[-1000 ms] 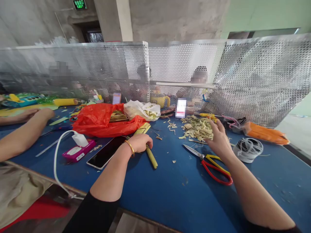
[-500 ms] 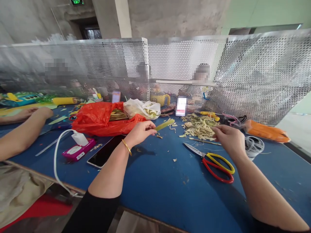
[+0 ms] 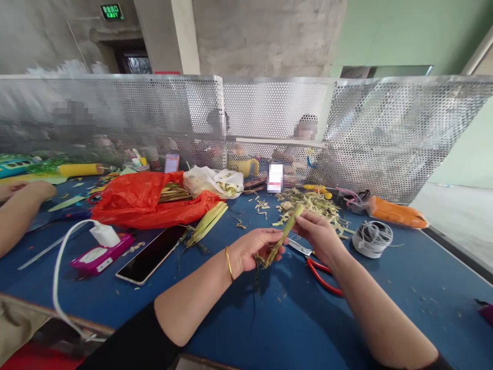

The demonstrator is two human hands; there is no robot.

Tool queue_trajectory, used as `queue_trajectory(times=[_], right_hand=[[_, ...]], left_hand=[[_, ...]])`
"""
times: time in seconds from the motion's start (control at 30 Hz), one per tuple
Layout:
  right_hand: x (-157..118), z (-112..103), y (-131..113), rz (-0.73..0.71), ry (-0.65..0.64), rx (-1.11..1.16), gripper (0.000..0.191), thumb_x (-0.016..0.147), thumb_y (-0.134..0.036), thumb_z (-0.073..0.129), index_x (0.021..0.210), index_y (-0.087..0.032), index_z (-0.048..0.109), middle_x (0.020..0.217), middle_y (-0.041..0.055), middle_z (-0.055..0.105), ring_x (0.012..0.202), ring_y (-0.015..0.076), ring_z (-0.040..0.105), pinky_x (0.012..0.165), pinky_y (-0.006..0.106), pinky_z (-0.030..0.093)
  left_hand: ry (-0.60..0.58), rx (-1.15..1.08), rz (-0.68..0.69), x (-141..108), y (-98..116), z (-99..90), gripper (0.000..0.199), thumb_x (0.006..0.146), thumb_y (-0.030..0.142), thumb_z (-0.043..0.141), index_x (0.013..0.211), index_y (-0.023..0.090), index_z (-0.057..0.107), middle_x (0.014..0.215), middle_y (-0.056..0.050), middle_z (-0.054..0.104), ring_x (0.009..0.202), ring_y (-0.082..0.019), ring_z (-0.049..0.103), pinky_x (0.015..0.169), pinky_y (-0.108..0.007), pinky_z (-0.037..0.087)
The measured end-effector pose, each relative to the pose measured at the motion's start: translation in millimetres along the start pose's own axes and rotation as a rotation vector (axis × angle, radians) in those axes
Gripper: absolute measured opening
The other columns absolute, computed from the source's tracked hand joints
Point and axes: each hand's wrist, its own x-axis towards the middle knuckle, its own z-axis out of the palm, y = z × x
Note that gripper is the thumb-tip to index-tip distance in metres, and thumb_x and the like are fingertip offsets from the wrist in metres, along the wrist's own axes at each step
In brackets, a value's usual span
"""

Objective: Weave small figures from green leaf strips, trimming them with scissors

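Observation:
A yellow-green dried leaf bundle point(image 3: 287, 230), narrow and tilted, is held over the middle of the table between both hands. My left hand point(image 3: 264, 246) is closed around its lower part, where thin ragged ends hang down. With thumb and fingers, my right hand point(image 3: 316, 228) pinches it near the top end. Partly hidden under my right hand and wrist lie scissors point(image 3: 323, 277) with red handles. Behind the hands is a heap of pale leaf scraps point(image 3: 318, 203). More leaf strips point(image 3: 208, 223) lie to the left of them, by a red plastic bag point(image 3: 131, 200).
A black-screened phone point(image 3: 152, 257) and a purple power strip point(image 3: 102, 254) with a white cable lie on the left. String point(image 3: 372, 239) and an orange packet point(image 3: 398, 211) are at right. A perforated metal screen point(image 3: 277, 110) stands behind. Another person's arm point(image 3: 23, 205) rests far left.
My hands have come together: the right moved left onto the leaf bundle, the left moved right and lower. The leaf strips by the phone now show. The view has shifted slightly.

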Motion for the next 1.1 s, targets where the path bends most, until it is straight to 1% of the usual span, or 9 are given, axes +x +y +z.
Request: queue_trajectory(times=[0.13,0.23,0.33,0.63,0.77,0.83,0.93,1.03,1.1], right_hand=[[0.8,2.5,4.8,0.001,0.043,-0.035,0.03,0.059,-0.042,0.079,0.067,-0.017,0.065,0.059,-0.0015,0.063,0.055,0.0114,0.055,0.06,0.026,0.044],[0.3,9.4,12.0,0.004,0.027,-0.073,0.029,0.057,-0.039,0.08,0.061,-0.016,0.062,0.052,-0.0027,0.059,0.051,0.01,0.05,0.054,0.024,0.039],[-3.1,17.7,16.7,-0.002,-0.013,-0.095,0.026,0.059,-0.036,0.078,0.06,-0.016,0.061,0.052,-0.0034,0.058,0.051,0.0095,0.047,0.053,0.024,0.037],[-11.1,24.8,12.5,0.006,-0.077,-0.09,0.016,0.067,-0.031,0.07,0.068,-0.016,0.062,0.06,-0.0026,0.058,0.056,0.0105,0.049,0.058,0.024,0.038],[-10.7,26.8,15.5,0.002,-0.02,-0.126,0.024,0.068,-0.037,0.071,0.069,-0.018,0.059,0.061,-0.0032,0.057,0.057,0.0109,0.049,0.056,0.024,0.039],[-10.1,27.1,18.2,-0.011,0.023,-0.158,0.027,0.066,-0.039,0.074,0.067,-0.018,0.056,0.057,-0.0044,0.054,0.054,0.0105,0.047,0.054,0.023,0.038],[-8.6,25.2,21.0,-0.007,0.033,-0.166,0.029,0.062,-0.039,0.077,0.066,-0.018,0.057,0.056,-0.0047,0.054,0.054,0.0106,0.046,0.053,0.023,0.038],[-6.7,21.5,20.1,0.008,-0.011,-0.131,0.028,0.061,-0.039,0.076,0.07,-0.018,0.061,0.061,-0.0035,0.058,0.056,0.0115,0.049,0.056,0.024,0.04],[-5.5,19.4,18.3,0.015,-0.024,-0.125,0.026,0.061,-0.039,0.076,0.07,-0.018,0.062,0.061,-0.0032,0.058,0.056,0.012,0.05,0.055,0.025,0.04]], left_hand=[[0.031,0.093,0.119,3.8,-3.9,7.9,0.029,0.07,0.038,0.074,0.084,0.016,0.063,0.077,-0.003,0.066,0.063,-0.013,0.064,0.056,-0.022,0.051],[0.137,0.228,0.262,6.6,-9.5,8.4,0.033,0.061,0.036,0.08,0.074,0.017,0.058,0.063,0.003,0.059,0.053,-0.011,0.059,0.052,-0.023,0.048],[0.209,0.306,0.357,7.7,-15.5,3.3,0.034,0.064,0.043,0.076,0.065,0.017,0.054,0.053,0.005,0.054,0.045,-0.01,0.053,0.047,-0.022,0.043],[0.157,0.179,0.237,6.1,-18.9,-5.5,0.032,0.07,0.049,0.066,0.068,0.017,0.062,0.057,0.0,0.06,0.049,-0.01,0.052,0.048,-0.022,0.036],[0.323,0.492,0.434,4.2,-20.7,-4.0,0.033,0.071,0.045,0.064,0.055,0.016,0.059,0.05,0.004,0.05,0.049,-0.009,0.041,0.047,-0.023,0.027],[0.351,0.591,0.507,2.8,-21.5,-3.8,0.033,0.071,0.042,0.063,0.053,0.016,0.058,0.05,0.004,0.046,0.051,-0.009,0.039,0.049,-0.023,0.025],[0.296,0.461,0.392,1.3,-20.0,-3.5,0.029,0.071,0.042,0.063,0.058,0.016,0.06,0.049,0.005,0.047,0.048,-0.008,0.038,0.048,-0.023,0.026],[0.182,0.213,0.199,1.7,-16.9,-3.4,0.027,0.067,0.042,0.066,0.066,0.016,0.061,0.051,0.004,0.049,0.045,-0.008,0.04,0.047,-0.023,0.029],[0.113,0.139,0.145,2.8,-16.5,-3.5,0.03,0.066,0.045,0.067,0.071,0.015,0.062,0.053,0.003,0.051,0.046,-0.009,0.043,0.047,-0.023,0.032]])
